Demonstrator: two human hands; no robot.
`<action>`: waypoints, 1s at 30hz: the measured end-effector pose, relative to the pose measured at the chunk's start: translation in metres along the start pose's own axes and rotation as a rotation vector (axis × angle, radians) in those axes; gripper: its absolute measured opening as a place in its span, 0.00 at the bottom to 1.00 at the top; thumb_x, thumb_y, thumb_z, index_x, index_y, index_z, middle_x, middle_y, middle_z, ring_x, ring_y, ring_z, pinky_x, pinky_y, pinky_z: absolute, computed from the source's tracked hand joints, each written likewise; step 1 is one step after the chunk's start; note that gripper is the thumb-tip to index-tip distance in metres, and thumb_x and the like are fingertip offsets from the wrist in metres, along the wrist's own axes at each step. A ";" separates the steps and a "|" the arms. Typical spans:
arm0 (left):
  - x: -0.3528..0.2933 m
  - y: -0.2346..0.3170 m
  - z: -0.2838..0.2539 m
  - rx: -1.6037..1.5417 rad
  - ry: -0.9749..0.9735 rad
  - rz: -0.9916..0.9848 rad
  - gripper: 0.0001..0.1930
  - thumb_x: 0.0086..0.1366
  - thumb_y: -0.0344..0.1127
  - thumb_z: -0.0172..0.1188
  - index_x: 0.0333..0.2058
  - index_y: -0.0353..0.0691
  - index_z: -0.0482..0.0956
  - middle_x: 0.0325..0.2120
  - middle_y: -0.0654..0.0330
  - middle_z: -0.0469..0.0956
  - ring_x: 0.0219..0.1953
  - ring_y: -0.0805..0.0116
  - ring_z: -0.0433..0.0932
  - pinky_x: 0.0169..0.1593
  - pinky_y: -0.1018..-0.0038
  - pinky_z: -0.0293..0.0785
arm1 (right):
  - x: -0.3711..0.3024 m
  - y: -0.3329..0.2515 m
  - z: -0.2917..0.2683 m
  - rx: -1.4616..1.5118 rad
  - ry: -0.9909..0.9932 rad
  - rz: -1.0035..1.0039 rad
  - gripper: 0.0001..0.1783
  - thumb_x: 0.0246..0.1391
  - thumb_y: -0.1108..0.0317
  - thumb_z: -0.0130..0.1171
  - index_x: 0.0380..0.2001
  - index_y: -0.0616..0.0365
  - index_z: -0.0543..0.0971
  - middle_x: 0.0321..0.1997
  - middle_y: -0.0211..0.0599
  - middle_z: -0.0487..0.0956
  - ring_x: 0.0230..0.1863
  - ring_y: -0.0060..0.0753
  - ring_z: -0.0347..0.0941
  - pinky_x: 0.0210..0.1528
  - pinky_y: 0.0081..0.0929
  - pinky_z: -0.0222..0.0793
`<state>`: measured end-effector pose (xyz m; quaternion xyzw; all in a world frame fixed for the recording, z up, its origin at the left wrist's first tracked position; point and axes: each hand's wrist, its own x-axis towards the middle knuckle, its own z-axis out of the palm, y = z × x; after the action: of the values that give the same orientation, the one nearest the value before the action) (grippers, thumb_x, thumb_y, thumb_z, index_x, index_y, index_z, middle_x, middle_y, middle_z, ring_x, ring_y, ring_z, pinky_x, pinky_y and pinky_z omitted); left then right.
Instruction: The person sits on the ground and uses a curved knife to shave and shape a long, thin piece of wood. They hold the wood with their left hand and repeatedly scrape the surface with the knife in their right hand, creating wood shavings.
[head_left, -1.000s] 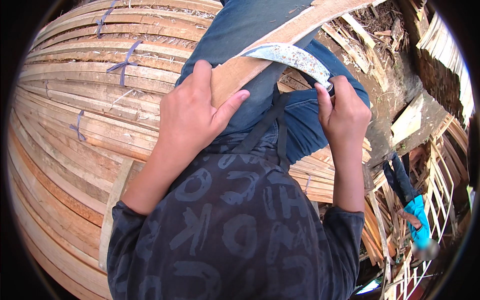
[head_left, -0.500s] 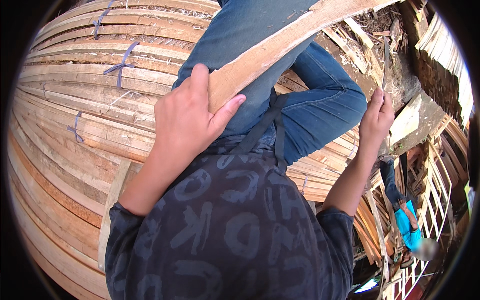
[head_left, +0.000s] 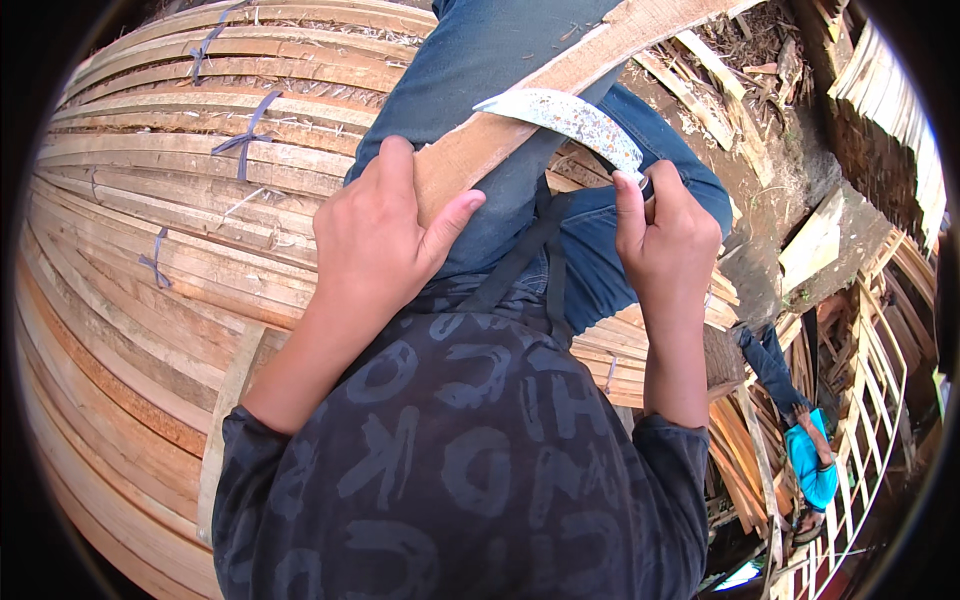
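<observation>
A long wooden board (head_left: pixel 560 75) with rough, splintery edges slants across my thigh toward the upper right. My left hand (head_left: pixel 385 220) grips its near end, thumb on one side and fingers on the other. In my right hand (head_left: pixel 668 225) is a sickle (head_left: pixel 575 118) with a curved, speckled blade, held by a dark handle mostly hidden in the fingers. The blade lies across the board's edge, its tip over the wood a little beyond my left hand. Whether the blade bites into the wood, I cannot tell.
Bundles of wooden strips (head_left: pixel 180 150), tied with purple bands (head_left: pixel 243 135), spread along the left. Wood offcuts (head_left: pixel 725 85) litter the ground at the upper right. A person in a turquoise top (head_left: pixel 810 460) is at the lower right, near a pale lattice of strips (head_left: pixel 870 420).
My right hand has swung inward from the right, bringing the sickle blade over the board. The left hand keeps its hold, and the board has shifted slightly.
</observation>
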<state>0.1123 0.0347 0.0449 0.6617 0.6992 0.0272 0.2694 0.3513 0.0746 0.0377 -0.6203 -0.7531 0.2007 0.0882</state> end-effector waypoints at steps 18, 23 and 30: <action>-0.003 -0.005 0.006 -0.127 0.115 0.016 0.25 0.59 0.55 0.63 0.32 0.37 0.66 0.20 0.51 0.74 0.23 0.49 0.76 0.24 0.62 0.70 | 0.010 0.036 -0.012 0.076 0.134 0.160 0.15 0.59 0.62 0.58 0.23 0.60 0.74 0.11 0.42 0.69 0.13 0.44 0.67 0.19 0.35 0.60; -0.003 -0.007 0.004 -0.126 0.076 -0.011 0.26 0.58 0.55 0.63 0.32 0.36 0.66 0.20 0.50 0.73 0.23 0.47 0.76 0.24 0.61 0.69 | -0.004 -0.001 0.004 0.147 -0.024 0.041 0.16 0.54 0.62 0.63 0.21 0.59 0.70 0.14 0.40 0.70 0.15 0.45 0.68 0.19 0.35 0.62; 0.000 -0.011 0.005 -0.148 0.118 0.023 0.26 0.56 0.55 0.65 0.30 0.36 0.66 0.18 0.50 0.72 0.20 0.47 0.74 0.23 0.61 0.68 | 0.007 0.002 0.004 0.031 -0.044 -0.031 0.18 0.55 0.57 0.62 0.23 0.57 0.70 0.17 0.38 0.73 0.18 0.43 0.72 0.19 0.36 0.65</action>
<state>0.1044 0.0320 0.0367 0.6453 0.7021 0.1210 0.2758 0.3504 0.0811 0.0325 -0.6025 -0.7613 0.2245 0.0845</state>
